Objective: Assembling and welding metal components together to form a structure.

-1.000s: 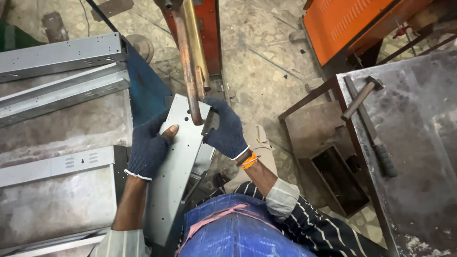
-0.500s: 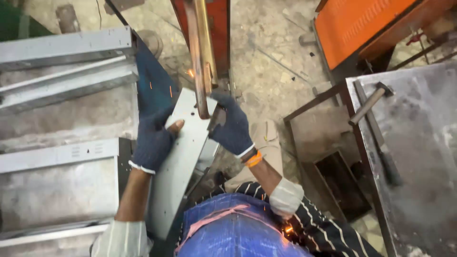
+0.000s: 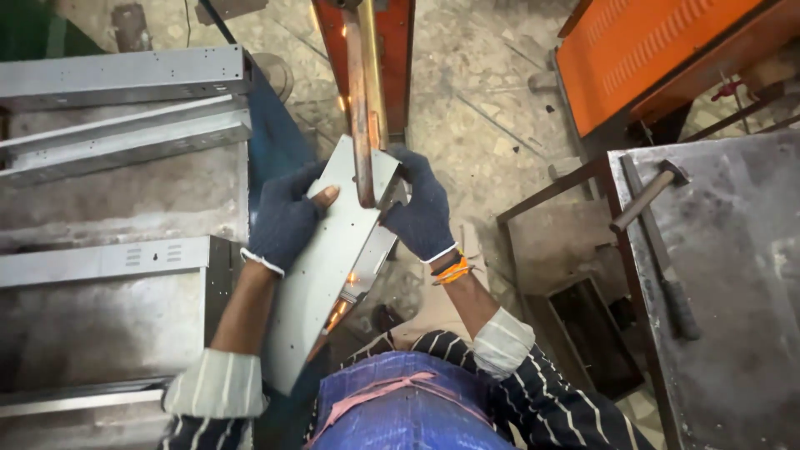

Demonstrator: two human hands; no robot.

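A long grey perforated sheet-metal panel [image 3: 329,250] is gripped by both gloved hands, the left hand [image 3: 283,221] and right hand [image 3: 422,212] clenched on its edges, beneath a rusty vertical bar [image 3: 360,100], beside stacked grey metal channels [image 3: 125,117].

Grey metal table [image 3: 733,250] at right: hammer [image 3: 646,196] and dark bar [image 3: 667,275] on top.

No packages, labels, signs, screens visible
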